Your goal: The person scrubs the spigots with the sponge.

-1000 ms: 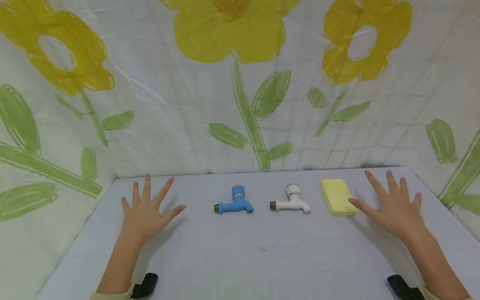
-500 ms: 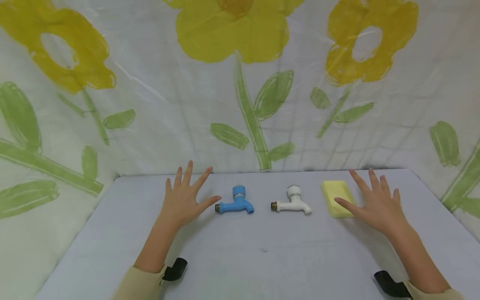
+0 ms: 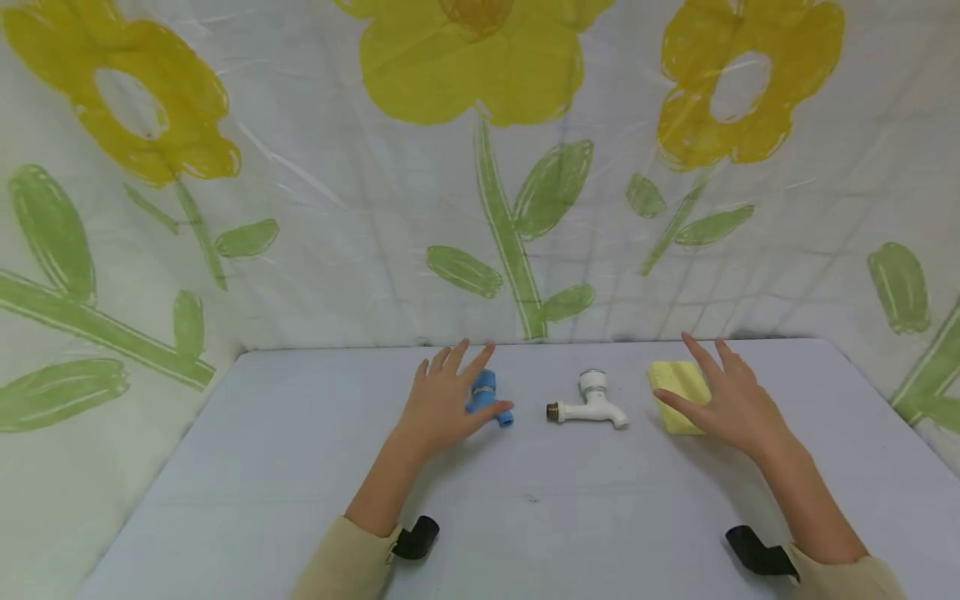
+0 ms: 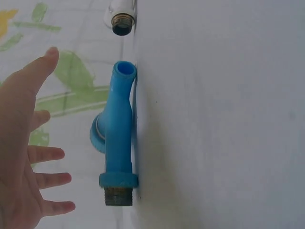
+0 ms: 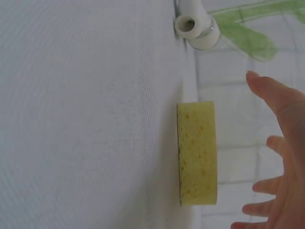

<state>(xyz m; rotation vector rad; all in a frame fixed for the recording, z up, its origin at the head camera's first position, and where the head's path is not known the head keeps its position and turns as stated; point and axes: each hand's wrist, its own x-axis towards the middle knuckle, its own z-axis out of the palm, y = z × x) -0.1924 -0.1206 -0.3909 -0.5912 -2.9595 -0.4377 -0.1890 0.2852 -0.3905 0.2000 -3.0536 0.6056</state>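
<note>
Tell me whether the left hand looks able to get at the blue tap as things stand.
Likely yes: the left hand is open and empty near the blue tap, and the left wrist view shows nothing between them; the white tap lies apart.

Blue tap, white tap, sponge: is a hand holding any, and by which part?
Nothing is held. The left hand is open near the blue tap, the right hand near the sponge, neither touching; the white tap lies untouched.

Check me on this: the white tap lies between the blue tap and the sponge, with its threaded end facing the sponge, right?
Not quite: the head view shows the white tap lying between the blue tap and the sponge, but its threaded end faces the blue tap.
</note>
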